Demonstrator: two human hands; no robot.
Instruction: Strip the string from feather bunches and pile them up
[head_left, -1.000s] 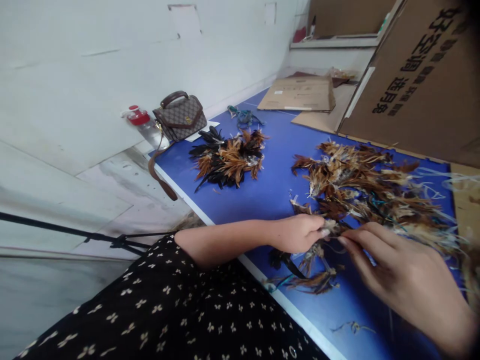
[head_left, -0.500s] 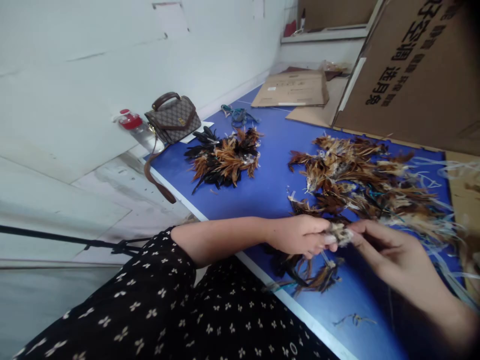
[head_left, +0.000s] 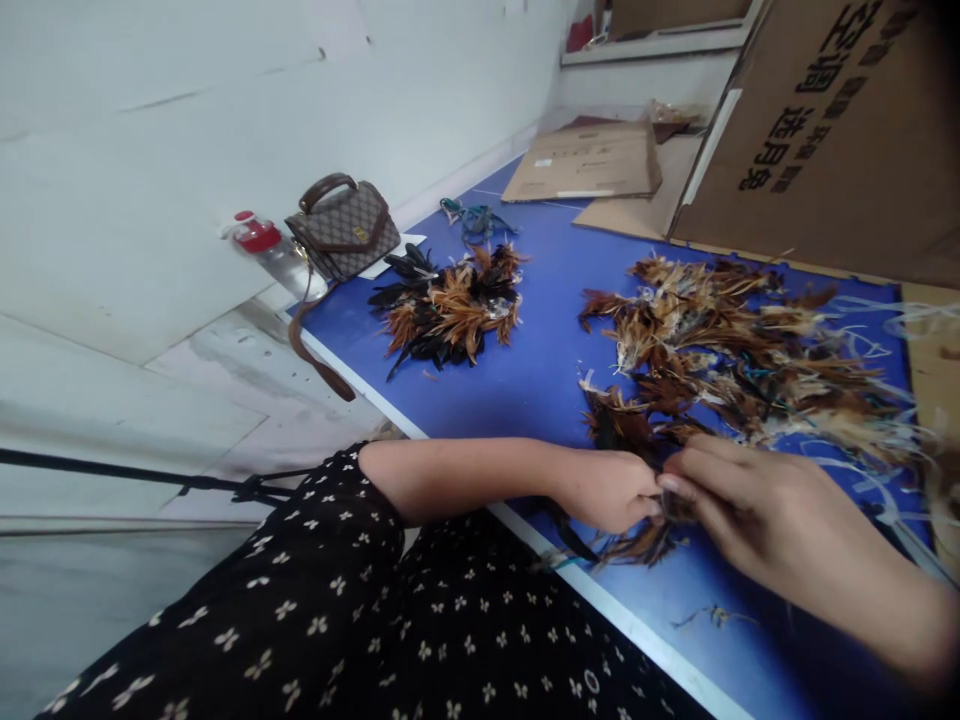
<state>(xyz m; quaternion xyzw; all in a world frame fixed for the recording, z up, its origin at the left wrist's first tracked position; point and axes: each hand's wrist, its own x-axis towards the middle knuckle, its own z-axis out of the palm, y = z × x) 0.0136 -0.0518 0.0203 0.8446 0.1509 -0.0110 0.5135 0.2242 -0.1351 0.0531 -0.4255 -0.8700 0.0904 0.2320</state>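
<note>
My left hand (head_left: 611, 490) is closed around a small feather bundle (head_left: 677, 506), its fingers curled under and partly hidden. Meeting it from the other side, my right hand (head_left: 765, 505) pinches the same bundle between thumb and forefinger. Blur hides the bundle's detail. Below the two hands, dark and brown feathers (head_left: 637, 548) hang or lie near the table edge; I cannot tell whether they belong to the held bundle. Just beyond my hands spreads a large pile of brown and cream feather bundles (head_left: 705, 330) with pale ties.
A smaller pile of black and orange feathers (head_left: 454, 310) lies on the blue table (head_left: 525, 400). At the back left are a handbag (head_left: 345, 235), a red-capped bottle (head_left: 270, 250) and blue-green strings (head_left: 476, 218). Cardboard (head_left: 832, 150) stands behind; a loose tie (head_left: 716, 615) lies near me.
My right hand has moved left and turned over the bundle, closing up against my left hand. The pale bundle end that showed between them is now mostly covered.
</note>
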